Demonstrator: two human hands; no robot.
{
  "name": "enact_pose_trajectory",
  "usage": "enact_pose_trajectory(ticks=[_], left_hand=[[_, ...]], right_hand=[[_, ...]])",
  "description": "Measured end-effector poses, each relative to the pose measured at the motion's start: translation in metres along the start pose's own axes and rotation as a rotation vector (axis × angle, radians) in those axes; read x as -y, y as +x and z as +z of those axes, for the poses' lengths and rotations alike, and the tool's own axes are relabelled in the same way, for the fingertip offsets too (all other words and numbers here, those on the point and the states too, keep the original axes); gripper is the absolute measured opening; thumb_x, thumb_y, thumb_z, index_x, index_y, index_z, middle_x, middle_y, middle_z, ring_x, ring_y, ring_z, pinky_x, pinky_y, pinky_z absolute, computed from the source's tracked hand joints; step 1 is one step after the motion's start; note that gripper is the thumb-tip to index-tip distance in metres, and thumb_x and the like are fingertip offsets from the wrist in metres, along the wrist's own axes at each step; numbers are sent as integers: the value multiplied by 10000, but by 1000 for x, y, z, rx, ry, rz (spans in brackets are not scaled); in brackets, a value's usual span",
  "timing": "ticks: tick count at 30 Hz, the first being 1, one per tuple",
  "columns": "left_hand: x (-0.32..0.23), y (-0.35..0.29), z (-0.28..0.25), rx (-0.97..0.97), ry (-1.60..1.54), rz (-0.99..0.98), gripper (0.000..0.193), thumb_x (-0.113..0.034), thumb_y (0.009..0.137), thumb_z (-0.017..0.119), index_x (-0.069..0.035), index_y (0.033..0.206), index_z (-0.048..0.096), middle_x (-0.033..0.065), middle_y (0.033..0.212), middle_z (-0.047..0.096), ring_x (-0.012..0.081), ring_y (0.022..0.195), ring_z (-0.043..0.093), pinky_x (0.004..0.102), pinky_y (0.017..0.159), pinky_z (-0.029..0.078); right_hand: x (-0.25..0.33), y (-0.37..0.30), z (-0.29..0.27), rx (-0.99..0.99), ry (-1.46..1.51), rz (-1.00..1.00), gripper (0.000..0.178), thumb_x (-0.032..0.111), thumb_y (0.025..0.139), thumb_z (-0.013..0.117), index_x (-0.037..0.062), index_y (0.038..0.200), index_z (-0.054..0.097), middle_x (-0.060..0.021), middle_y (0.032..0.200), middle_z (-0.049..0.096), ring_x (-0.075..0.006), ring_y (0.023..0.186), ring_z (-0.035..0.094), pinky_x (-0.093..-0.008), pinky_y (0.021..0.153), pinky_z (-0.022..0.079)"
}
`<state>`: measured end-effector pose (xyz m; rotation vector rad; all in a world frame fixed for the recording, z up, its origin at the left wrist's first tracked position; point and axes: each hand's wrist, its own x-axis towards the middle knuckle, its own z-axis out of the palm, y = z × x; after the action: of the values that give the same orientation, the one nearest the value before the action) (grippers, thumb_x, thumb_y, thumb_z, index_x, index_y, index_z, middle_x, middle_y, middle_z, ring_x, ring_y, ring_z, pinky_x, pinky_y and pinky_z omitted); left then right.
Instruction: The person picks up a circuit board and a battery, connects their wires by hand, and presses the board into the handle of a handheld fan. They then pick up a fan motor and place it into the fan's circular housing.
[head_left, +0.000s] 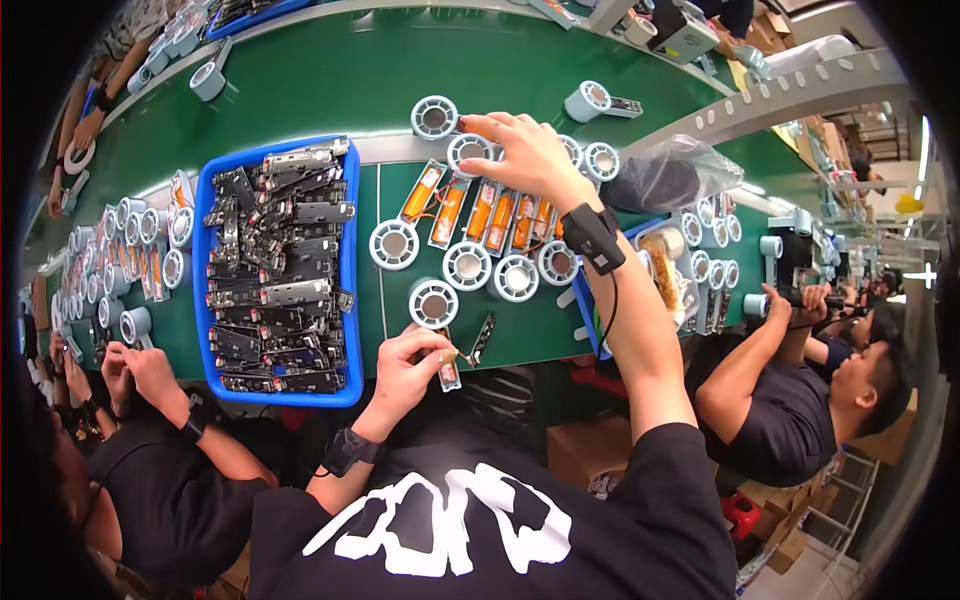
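Note:
Near the table edge, my left hand (404,372) is closed at the handle of a handheld fan (433,303) with a light-blue ring head. Its narrow lower end (449,376) shows beyond my fingers. A dark circuit board strip (483,338) lies just right of it. My right hand (528,152) stretches over the far side of a group of similar fans, thumb and fingers apart around a fan head (470,154). Another fan (435,117) lies by its fingertips. Orange batteries (480,212) show in the open handles below; my hand hides parts of several fans.
A blue tray (355,270) full of dark circuit boards stands at left. At right are a clear bag (690,172) of dark material and another blue tray (590,300). One fan (588,101) lies farther back. Co-workers sit at both sides, with more fans (130,230) at left.

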<state>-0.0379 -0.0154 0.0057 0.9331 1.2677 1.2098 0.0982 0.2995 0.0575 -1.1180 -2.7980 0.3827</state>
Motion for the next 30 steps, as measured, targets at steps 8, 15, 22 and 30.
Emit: enact_pose_trajectory(ticks=[8,15,22,30], left_hand=[[1,7,1,-15,-34,29,69,34,843,727,17,907,747,74,859,715,141,854,633,266,770,486],[-1,6,-1,17,24,52,57,40,850,711,32,903,732,86,893,719,151,875,650,278,800,501],[-1,7,-3,15,-30,3,53,46,854,704,37,902,725,91,912,718,149,866,662,273,799,512],[5,2,-4,6,-36,-47,39,28,879,706,41,911,725,79,923,718,126,851,665,257,779,518]], right_hand=[[13,31,7,117,192,18,871,618,803,722,73,1442,492,-174,1333,591,-353,1244,569,-453,1047,466],[24,55,21,109,183,-15,792,504,799,758,70,1414,513,-173,1265,592,-359,1229,559,-441,1032,482],[26,70,41,106,240,-235,573,383,850,716,65,1309,593,-148,1211,624,-344,1181,564,-439,1014,483],[42,34,29,-24,136,-257,506,330,880,725,49,1289,627,-154,1237,648,-348,1184,567,-444,1026,466]])
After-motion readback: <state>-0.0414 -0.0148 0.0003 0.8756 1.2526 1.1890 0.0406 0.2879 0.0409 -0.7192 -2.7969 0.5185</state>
